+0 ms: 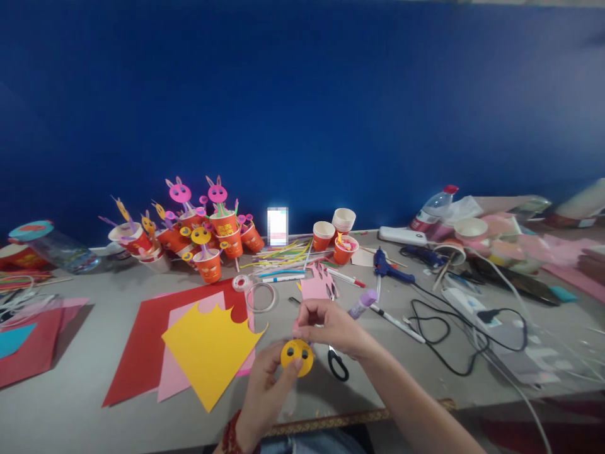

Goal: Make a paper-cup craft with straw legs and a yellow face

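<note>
My left hand [267, 388] pinches a small yellow paper disc [297, 356] with two dark dots, held just above the table's near edge. My right hand [328, 325] is right above the disc, its fingers pinched together on something too small to make out. Black-handled scissors [338, 362] lie on the table under my right hand. A purple glue stick [362, 304] lies just right of that hand. A cut yellow paper sheet [210, 347] sits to the left on pink and red sheets [142, 343].
Orange paper cups with pink and yellow paper animals [208, 243] crowd the back left. More cups [343, 221], coloured straws [283, 255], tape rolls [259, 296], a blue glue gun [385, 268], a power strip [466, 302] with black cables and a bottle [435, 208] lie to the right.
</note>
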`<state>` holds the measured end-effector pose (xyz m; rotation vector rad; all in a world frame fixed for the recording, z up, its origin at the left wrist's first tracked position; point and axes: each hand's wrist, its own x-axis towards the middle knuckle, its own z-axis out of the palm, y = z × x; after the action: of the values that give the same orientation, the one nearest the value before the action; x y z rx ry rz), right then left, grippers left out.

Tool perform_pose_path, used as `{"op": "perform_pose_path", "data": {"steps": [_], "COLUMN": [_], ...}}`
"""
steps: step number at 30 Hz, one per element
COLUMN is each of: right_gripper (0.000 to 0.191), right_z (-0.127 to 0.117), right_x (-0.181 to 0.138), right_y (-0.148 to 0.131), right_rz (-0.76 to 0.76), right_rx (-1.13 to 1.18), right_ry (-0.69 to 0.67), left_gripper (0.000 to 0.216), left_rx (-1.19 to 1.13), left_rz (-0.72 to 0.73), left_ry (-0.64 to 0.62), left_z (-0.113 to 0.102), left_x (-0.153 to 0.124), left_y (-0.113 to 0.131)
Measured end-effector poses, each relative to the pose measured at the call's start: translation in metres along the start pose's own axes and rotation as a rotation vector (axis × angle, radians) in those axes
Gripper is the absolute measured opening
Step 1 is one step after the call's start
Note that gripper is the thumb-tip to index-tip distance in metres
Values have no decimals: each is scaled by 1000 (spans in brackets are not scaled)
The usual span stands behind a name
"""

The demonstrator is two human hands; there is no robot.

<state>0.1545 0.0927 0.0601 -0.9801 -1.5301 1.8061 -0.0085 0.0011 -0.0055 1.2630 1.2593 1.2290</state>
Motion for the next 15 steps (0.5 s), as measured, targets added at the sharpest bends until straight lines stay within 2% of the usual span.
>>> {"op": "perform_pose_path", "data": {"steps": [9, 15], "right_gripper": [41, 39], "right_z": [0, 0], "right_x": [-1, -2], "right_y": [-1, -2], "right_rz": [-5, -21], "right_rx": [-26, -35], "right_ry": [-3, -18], "left_gripper": [30, 31], "left_rx": [-63, -165], "left_rz": [-51, -58], "left_ry": [19, -33], "left_z": [0, 0], "left_x": [-1, 2], "left_y": [-2, 5]}}
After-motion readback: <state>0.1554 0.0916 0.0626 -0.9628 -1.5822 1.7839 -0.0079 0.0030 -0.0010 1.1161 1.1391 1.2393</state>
